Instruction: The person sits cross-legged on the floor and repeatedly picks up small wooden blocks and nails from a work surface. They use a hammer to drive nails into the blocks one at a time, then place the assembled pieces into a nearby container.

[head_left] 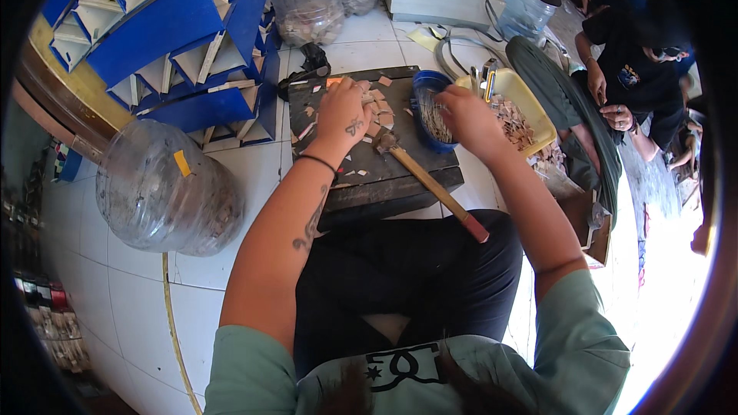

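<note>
A: Where are the tan pieces (382,118)?
B: Scattered on the dark block (377,204); left hand (345,111) over some, fingers bent, grip hidden, cannot tell.
A: Right hand (469,119)?
B: At the blue bowl (430,75), right of the pieces; fingers curled, cannot tell whether gripping.
A: Farther out?
B: Hammer (430,180) across block's near right edge; yellow tub (543,143) right of bowl
</note>
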`<state>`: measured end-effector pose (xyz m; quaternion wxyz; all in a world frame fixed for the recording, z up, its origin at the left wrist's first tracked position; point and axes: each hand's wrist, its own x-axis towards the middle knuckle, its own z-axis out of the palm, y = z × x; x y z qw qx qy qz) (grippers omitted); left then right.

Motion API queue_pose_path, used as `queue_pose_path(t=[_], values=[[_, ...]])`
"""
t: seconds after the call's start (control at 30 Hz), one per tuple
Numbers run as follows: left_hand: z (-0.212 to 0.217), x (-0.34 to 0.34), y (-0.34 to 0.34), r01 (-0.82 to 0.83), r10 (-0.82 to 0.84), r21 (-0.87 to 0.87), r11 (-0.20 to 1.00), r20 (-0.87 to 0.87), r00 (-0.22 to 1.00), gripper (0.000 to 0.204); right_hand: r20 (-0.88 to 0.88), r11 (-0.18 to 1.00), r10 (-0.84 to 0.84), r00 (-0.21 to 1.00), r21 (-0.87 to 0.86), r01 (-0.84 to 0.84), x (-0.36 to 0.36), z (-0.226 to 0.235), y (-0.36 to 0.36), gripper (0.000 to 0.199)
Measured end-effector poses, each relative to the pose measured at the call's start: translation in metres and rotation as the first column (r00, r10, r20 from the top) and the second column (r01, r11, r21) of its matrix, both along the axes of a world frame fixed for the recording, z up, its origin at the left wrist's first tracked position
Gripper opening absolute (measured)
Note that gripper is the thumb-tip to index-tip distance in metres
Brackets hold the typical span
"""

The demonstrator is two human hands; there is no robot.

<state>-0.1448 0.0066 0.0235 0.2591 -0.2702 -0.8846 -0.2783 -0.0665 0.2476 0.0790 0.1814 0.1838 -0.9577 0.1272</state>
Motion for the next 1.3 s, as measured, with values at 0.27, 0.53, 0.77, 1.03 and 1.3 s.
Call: queue_pose_path(t=[0.27, 0.53, 0.77, 1.03, 1.3], values=[[-0.003, -0.008, -0.005, 0.049, -0.088, 0.143, 0.988, 0.278, 0.957, 0.018, 0.424, 0.884, -0.434, 0.795, 0.371, 0.285, -0.042, -0.006, -0.033, 0.016], [0.008, 0.098, -0.026, 0.002, -0.237, 0.509, 0.861, 0.398, 0.886, 0.014, 0.329, 0.942, -0.314, 0.891, -0.012, 0.337, -0.040, 0.005, -0.006, 0.018], [-0.007, 0.142, -0.027, 0.076, -0.156, 0.320, 0.944, 0.230, 0.961, 0.015, 0.361, 0.556, 0.130, 0.923, -0.797, 0.233, 0.010, 0.015, -0.011, 0.014], [-0.017, 0.136, -0.034, 0.088, -0.147, 0.246, 0.965, 0.235, 0.961, 0.015, 0.292, 0.581, 0.188, 0.938, -0.803, 0.134, 0.072, -0.044, -0.078, 0.014], [-0.017, 0.135, -0.034, 0.108, -0.174, 0.273, 0.956, 0.232, 0.957, 0.014, 0.404, 0.406, 0.257, 0.878, -0.869, 0.282, 0.073, -0.051, -0.075, 0.017]])
